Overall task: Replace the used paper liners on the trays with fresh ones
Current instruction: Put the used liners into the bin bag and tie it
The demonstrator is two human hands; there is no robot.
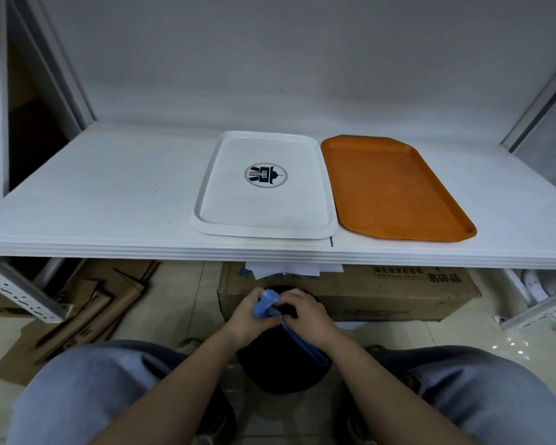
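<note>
Left hand (249, 316): fingers curled, gripping a crumpled blue paper liner (267, 305) at its bunched upper end; forearm reaching forward from between the knees, wrist bent slightly inward.
Right hand (304, 314): fingers curled over the same liner just beside the left hand, knuckles up; a flat blue strip of it trails back under the right wrist towards the person; forearm angled in from the right, the two hands nearly touching.
Round black bin (280, 370): on the tiled floor between the person's grey-trousered knees (87, 390), directly beneath both hands; the liner is held over its dark opening.
White rectangular plastic tray with a round dark logo (264, 184): flat on the white shelf board (93, 194), near the front edge, bare of any liner.
Orange rectangular plastic tray (395, 187): just beside the white tray on its right, also bare.
White paper sheets (289, 269): edges showing under the shelf front, lying on a brown cardboard box (382, 293) behind the bin.
Flattened brown cardboard (77, 309): on the floor at left.
</note>
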